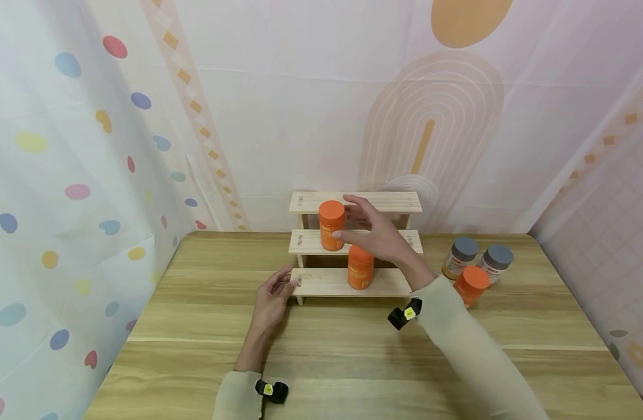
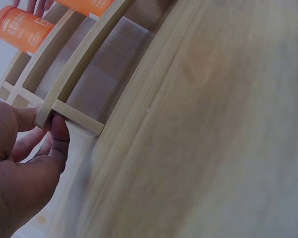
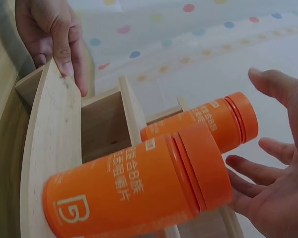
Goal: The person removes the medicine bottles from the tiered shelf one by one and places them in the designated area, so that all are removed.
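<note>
A three-step wooden rack stands on the table. My left hand grips the left end of its lowest step, thumb above and fingers curled beneath, as the left wrist view shows. One orange bottle with an orange lid stands upright on the middle step, left of centre. A second orange bottle stands on the lowest step, close to the right wrist camera. My right hand is beside the middle-step bottle, fingers and thumb spread; in the right wrist view a gap shows between hand and bottle.
Right of the rack, two grey-lidded bottles and another orange-lidded bottle stand together on the wooden table. The rack's top step lies close to the patterned curtain behind. A second curtain side hangs at left.
</note>
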A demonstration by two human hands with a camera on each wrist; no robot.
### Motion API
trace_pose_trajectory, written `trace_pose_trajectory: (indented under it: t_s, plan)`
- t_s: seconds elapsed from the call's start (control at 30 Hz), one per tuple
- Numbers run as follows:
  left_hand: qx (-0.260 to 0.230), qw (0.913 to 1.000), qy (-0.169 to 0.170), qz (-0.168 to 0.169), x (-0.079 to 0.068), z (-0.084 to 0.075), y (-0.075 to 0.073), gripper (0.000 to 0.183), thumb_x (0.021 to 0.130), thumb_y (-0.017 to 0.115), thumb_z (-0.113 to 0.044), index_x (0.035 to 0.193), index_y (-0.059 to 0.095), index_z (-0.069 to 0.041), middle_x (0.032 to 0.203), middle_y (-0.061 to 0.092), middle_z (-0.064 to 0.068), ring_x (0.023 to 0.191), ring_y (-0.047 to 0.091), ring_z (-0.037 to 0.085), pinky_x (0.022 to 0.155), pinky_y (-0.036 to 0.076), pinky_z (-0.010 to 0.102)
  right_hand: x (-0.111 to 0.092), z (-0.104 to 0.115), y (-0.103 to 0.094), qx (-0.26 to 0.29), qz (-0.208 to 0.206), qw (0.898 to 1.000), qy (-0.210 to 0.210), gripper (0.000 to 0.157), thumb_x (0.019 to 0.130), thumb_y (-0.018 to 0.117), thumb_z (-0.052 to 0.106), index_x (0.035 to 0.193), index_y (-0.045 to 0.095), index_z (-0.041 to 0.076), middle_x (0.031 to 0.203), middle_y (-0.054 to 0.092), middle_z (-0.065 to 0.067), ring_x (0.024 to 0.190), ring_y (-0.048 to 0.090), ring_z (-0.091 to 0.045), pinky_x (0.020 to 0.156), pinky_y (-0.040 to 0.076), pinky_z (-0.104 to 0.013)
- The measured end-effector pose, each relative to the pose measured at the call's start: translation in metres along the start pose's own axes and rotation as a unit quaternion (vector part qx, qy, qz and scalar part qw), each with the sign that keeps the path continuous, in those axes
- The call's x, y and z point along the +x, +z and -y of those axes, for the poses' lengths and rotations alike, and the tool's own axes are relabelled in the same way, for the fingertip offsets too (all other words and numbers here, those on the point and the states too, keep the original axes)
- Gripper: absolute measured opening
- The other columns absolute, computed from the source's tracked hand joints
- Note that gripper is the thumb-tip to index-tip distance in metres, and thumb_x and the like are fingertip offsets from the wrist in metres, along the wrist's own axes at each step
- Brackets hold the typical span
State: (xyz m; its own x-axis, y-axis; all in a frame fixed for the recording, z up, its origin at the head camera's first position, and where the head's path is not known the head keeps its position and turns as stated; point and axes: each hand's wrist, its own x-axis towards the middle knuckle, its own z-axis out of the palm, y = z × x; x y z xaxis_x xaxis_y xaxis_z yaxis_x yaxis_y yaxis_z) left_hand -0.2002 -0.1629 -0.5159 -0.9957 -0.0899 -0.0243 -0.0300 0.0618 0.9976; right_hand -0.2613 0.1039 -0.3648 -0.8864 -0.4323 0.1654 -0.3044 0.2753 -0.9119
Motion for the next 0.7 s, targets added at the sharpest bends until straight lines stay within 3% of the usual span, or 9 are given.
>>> trace_pose_trajectory:
  t_s: [0.3, 0.7]
  plan:
    - [-0.003, 1.0000, 0.001, 0.003, 0.001, 0.001, 0.000, 0.043, 0.102, 0.061, -0.004, 0.144, 0.057, -0.005, 0.133, 0.059, 0.023, 0.111, 0.064, 0.014, 0.089, 0.056, 0.012, 0.016, 0.004, 0.014, -0.025, -0.016, 0.999, 0.032, 0.075, 0.092, 0.079, 0.032, 0.154, 0.040, 0.020, 0.142, 0.058, -0.007, 0.129, 0.057, -0.030, 0.112, 0.050, -0.046]
    - [-0.008, 0.9999, 0.005, 0.010, 0.002, 0.000, -0.002, 0.043, 0.102, 0.061, -0.003, 0.145, 0.056, -0.005, 0.130, 0.059, 0.023, 0.103, 0.064, 0.008, 0.088, 0.055, 0.012, 0.023, -0.002, 0.020, -0.053, -0.037, 0.998, 0.017, 0.065, 0.092, 0.080, 0.027, 0.147, 0.047, 0.021, 0.137, 0.062, -0.008, 0.122, 0.062, -0.030, 0.104, 0.054, -0.049]
